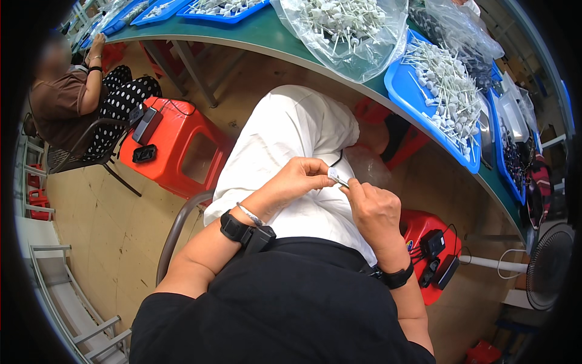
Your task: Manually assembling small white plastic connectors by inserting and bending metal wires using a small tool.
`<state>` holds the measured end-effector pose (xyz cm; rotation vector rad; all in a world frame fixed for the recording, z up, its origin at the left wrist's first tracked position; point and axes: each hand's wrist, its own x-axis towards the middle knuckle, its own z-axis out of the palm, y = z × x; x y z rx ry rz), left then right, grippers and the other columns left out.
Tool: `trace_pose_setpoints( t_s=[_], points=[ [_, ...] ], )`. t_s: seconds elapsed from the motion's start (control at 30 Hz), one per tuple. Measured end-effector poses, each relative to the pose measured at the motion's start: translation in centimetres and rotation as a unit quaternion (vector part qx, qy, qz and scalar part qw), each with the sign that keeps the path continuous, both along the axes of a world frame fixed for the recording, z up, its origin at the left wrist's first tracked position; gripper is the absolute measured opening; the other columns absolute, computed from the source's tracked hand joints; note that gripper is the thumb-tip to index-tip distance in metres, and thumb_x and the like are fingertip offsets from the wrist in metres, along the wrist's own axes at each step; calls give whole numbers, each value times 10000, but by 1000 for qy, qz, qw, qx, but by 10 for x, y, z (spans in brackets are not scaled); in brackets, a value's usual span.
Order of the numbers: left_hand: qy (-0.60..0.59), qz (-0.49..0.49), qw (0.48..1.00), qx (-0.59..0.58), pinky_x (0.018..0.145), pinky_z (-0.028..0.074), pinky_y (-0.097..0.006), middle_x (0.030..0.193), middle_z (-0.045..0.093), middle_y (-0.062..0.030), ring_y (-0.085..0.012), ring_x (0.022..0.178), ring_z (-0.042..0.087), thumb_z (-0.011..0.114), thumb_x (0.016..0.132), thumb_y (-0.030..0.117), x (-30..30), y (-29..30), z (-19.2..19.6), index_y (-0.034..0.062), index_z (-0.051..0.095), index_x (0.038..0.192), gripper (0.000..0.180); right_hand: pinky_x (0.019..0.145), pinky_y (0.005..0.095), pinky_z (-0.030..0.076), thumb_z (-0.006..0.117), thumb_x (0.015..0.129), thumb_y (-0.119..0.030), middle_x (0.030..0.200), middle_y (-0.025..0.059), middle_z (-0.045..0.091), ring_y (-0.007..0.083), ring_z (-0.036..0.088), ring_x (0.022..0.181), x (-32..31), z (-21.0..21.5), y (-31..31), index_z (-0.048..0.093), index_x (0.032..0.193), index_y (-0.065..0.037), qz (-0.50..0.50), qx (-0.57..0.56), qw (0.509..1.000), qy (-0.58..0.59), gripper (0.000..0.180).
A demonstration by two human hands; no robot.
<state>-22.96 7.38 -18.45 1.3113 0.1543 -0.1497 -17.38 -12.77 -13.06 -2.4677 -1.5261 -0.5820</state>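
Over my lap, my left hand point(298, 182) is closed, pinching a small white plastic piece point(333, 174) between thumb and fingertips. My right hand point(373, 209) meets it from the other side, its fingers closed on a thin pale strip point(344, 182) that reaches the white piece. Whether this strip is the piece's own stem or a separate tool, I cannot tell, since my fingers hide most of it. To the right, a blue tray point(397, 91) on the table carries a heap of similar white pieces with thin stems. More of them fill a clear plastic bag point(364, 68) beside it.
The green table point(267, 30) curves across the far side, with more blue trays point(225, 17) on it. Red stools point(163, 164) stand at my left and right, with black devices on them. A person point(73, 100) sits at the far left. A fan point(548, 266) stands at right.
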Motion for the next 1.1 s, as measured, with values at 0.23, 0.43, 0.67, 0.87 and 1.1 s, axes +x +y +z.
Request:
trace_pose_setpoints(
  t_s=[0.23, 0.43, 0.67, 0.87, 1.1],
  points=[
    [-10, 10, 1000, -1, 627, 434, -185, 832, 696, -9, -32, 711, 574, 719, 897, 79, 1, 0, 0, 10, 722, 972, 102, 459, 323, 404, 708, 879, -241, 592, 16, 466, 163, 519, 486, -3, 1, 2, 643, 945, -66, -20, 8, 1000, -3, 198],
    [-7, -1, 1000, -11, 644, 445, -190, 839, 702, -15, -41, 729, 590, 722, 892, 75, 1, 1, -4, 13, 723, 968, 98, 470, 322, 404, 695, 884, -229, 597, 14, 466, 157, 523, 500, -2, 2, 0, 653, 963, -58, -9, 8, 1000, -12, 193],
    [-1, -17, 1000, 3, 652, 449, -186, 847, 704, -14, -45, 737, 595, 712, 898, 66, 0, 1, -3, 9, 721, 990, 109, 483, 308, 414, 664, 907, -243, 619, 8, 476, 142, 539, 527, 0, 2, -1, 638, 938, -57, 2, -15, 1000, -11, 191],
    [-28, 30, 999, -8, 712, 488, -190, 929, 711, -31, -52, 813, 623, 676, 927, 48, 1, 1, -2, -10, 716, 1048, 140, 463, 304, 403, 719, 867, -270, 600, 12, 455, 144, 524, 499, -1, 3, 2, 637, 930, -59, 4, 28, 1000, -5, 235],
    [-46, 43, 998, 4, 751, 504, -199, 961, 714, -45, -64, 868, 638, 685, 931, 66, 0, 0, -2, -22, 714, 1059, 159, 455, 305, 404, 726, 865, -271, 597, 14, 459, 145, 522, 491, -2, 1, 2, 634, 929, -58, 4, 31, 999, -4, 242]
  ],
)
